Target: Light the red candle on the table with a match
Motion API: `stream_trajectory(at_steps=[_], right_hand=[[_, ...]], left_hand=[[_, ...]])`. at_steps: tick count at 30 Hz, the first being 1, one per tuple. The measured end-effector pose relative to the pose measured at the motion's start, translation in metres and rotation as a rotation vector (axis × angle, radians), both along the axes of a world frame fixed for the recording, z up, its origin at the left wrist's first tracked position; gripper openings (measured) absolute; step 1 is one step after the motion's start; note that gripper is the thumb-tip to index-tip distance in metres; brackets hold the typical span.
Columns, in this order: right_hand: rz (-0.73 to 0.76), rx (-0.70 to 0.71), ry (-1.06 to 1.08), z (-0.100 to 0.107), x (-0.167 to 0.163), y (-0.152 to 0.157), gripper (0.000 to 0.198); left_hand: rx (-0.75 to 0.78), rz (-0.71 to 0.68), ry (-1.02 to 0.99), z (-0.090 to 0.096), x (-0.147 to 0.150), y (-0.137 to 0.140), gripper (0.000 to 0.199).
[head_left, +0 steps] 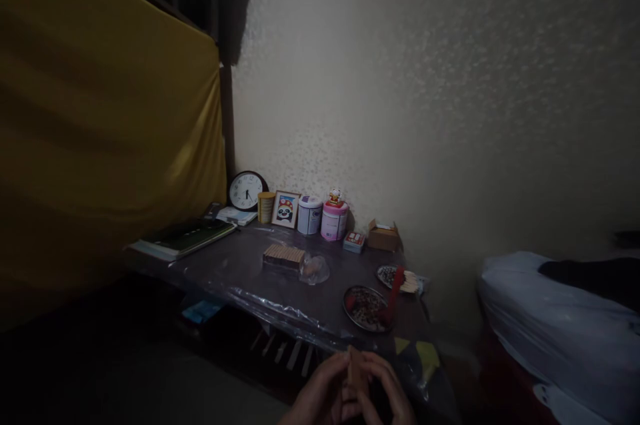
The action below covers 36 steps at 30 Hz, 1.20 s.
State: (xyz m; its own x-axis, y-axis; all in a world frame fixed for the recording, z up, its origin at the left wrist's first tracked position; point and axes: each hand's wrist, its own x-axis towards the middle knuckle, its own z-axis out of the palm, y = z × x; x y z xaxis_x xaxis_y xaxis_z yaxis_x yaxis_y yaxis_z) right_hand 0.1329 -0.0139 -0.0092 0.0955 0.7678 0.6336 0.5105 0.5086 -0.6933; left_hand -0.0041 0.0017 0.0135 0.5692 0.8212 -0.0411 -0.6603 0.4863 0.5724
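Left hand [320,392], right hand [385,388] pinched together.

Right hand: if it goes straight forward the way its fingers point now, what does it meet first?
Probably the round patterned tray near the table's front edge. The right hand, with the left hand, holds a small brown piece. Depth is hard to judge in the dim picture.

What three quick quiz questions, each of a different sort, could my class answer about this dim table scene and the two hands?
1. True or false: the clock leans against the wall.
2. Which is nearest the hands: A the patterned plate, B the pink tin, C the cardboard box?
3. Fill in: the left hand and right hand hold a small ____ piece between them.

Key: 1 true; 2 A; 3 brown.
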Motion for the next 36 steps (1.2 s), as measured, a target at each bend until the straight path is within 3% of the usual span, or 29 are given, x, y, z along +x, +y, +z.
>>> stream_trajectory(at_steps=[12, 17, 26, 36], right_hand=[[0.190, -0.138, -0.125, 0.000, 0.022, 0.006, 0.024], [0.220, -0.198, -0.077, 0.000, 0.022, 0.005, 0.025], [0.347, -0.307, 0.117, 0.008, 0.021, 0.003, 0.026], [0.361, -0.403, 0.240, 0.021, 0.015, -0.003, 0.032]], left_hand=[[-0.026, 0.016, -0.035, -0.014, 0.003, 0.005, 0.018], [-0.022, 0.005, -0.034, -0.017, 0.004, 0.007, 0.020], [0.048, -0.032, -0.081, -0.008, 0.000, 0.004, 0.021], [0.099, -0.036, -0.089, 0.003, -0.001, -0.002, 0.021]])
